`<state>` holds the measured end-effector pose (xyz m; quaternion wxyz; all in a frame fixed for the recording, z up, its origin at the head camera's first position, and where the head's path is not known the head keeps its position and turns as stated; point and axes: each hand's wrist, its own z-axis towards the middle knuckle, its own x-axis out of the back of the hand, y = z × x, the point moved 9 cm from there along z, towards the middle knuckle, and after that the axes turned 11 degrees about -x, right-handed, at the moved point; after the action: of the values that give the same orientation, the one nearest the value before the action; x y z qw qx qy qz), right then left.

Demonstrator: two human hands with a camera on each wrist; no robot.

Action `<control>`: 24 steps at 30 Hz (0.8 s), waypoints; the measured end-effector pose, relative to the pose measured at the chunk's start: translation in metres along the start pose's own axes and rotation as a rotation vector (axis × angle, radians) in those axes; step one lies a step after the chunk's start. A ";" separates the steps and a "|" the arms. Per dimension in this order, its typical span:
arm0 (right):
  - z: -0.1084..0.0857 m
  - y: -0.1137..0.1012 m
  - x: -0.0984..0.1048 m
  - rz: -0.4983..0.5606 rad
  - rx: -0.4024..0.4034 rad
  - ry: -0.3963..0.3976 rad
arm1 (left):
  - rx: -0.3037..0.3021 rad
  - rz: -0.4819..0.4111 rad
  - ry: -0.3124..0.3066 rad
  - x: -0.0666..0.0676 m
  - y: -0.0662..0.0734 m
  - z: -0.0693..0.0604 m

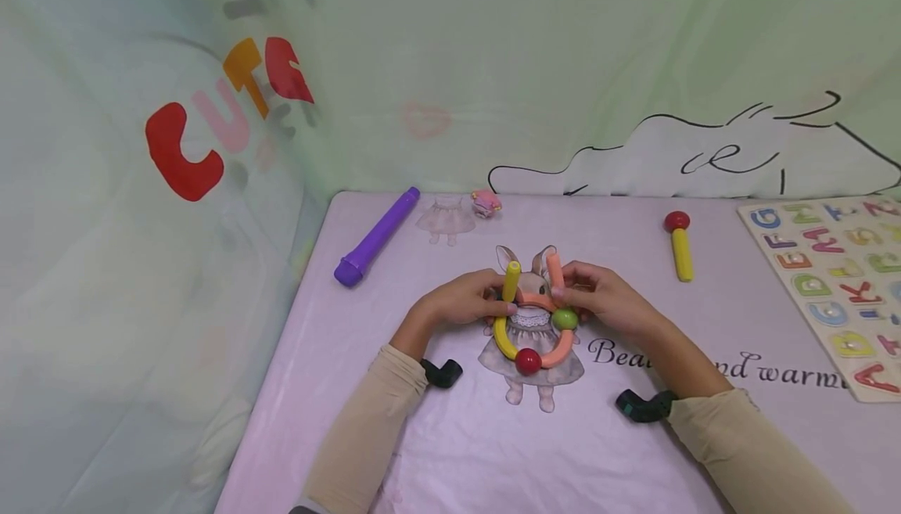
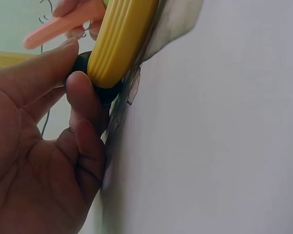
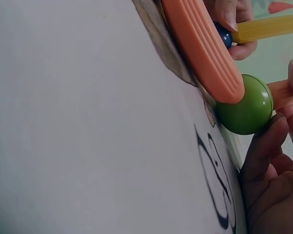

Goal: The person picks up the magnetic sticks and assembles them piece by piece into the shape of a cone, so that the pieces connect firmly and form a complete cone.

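Observation:
A ring of toy building rods and balls lies on the printed rabbit in the head view. At its front, a red ball (image 1: 529, 361) joins a curved yellow rod (image 1: 503, 338) and a curved orange rod (image 1: 561, 350). My left hand (image 1: 464, 297) pinches the dark blue ball (image 3: 224, 35) on the left side, from which a straight yellow rod (image 1: 511, 281) rises. With my right hand (image 1: 608, 296) I pinch a straight orange rod (image 1: 554, 270) above the green ball (image 1: 565, 319); one fingertip touches that ball in the right wrist view. Another orange piece (image 1: 536, 300) spans the back.
A purple toy microphone (image 1: 378, 236) lies at back left, near a small pink toy (image 1: 486, 203). Toward the right are a yellow rod with a red ball (image 1: 680, 248) and an alphabet puzzle board (image 1: 831, 287). Printed curtains hang behind and left of the table.

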<state>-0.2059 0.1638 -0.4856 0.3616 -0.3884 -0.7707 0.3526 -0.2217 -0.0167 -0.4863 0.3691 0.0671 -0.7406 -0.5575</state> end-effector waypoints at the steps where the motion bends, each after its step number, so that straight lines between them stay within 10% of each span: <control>1: 0.000 -0.001 0.000 0.001 0.007 -0.002 | 0.000 -0.004 0.001 0.000 0.000 0.000; 24: -0.002 0.000 -0.001 -0.086 0.107 -0.125 | -0.005 -0.027 0.001 0.000 0.003 -0.001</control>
<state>-0.2032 0.1635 -0.4851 0.3478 -0.3121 -0.7879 0.4011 -0.2202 -0.0160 -0.4841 0.3618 0.0766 -0.7381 -0.5643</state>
